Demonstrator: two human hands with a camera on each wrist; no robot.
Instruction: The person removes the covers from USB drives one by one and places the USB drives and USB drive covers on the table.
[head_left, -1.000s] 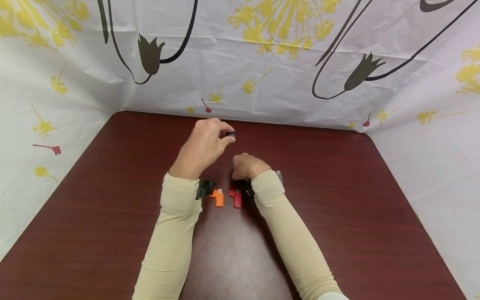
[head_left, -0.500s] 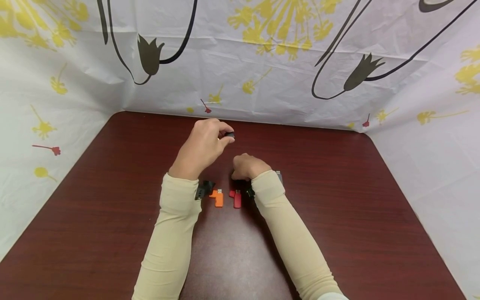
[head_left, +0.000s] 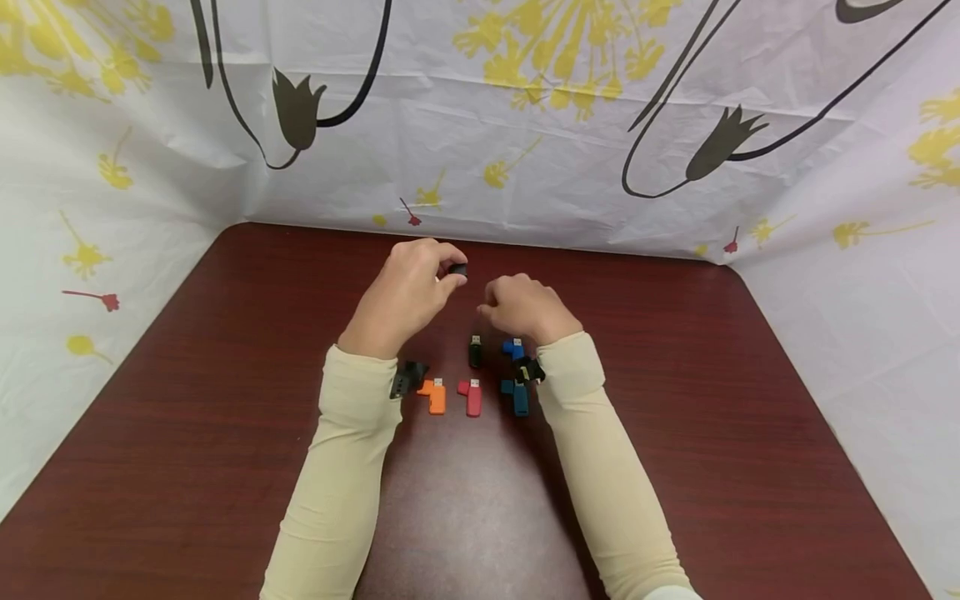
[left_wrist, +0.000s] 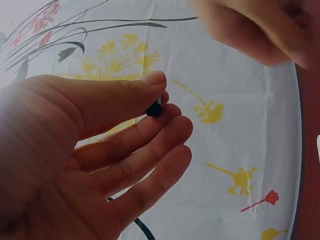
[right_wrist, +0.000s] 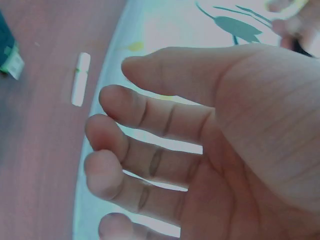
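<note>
In the head view my left hand (head_left: 408,287) is raised over the far part of the table. Its thumb and index finger pinch a small black piece (left_wrist: 154,108) that looks like a cap; most of it is covered. My right hand (head_left: 528,307) is beside it to the right, apart from it. The right wrist view shows its fingers (right_wrist: 165,117) loosely bent with nothing held. Nearest below is an uncapped black USB stick (head_left: 476,351). A blue USB stick (head_left: 514,348) and a teal one (head_left: 521,398), partly behind the wrist camera, lie beneath the right wrist.
An orange USB stick (head_left: 437,397) and a red one (head_left: 473,398) lie nearer on the dark red table (head_left: 697,400). A white elongated object (right_wrist: 81,80) shows in the right wrist view. Patterned white cloth (head_left: 480,175) hangs behind the table.
My right hand has lifted up and to the right, away from the table middle. The black, blue and teal USB sticks beneath it now show. The left hand holds nearly still.
</note>
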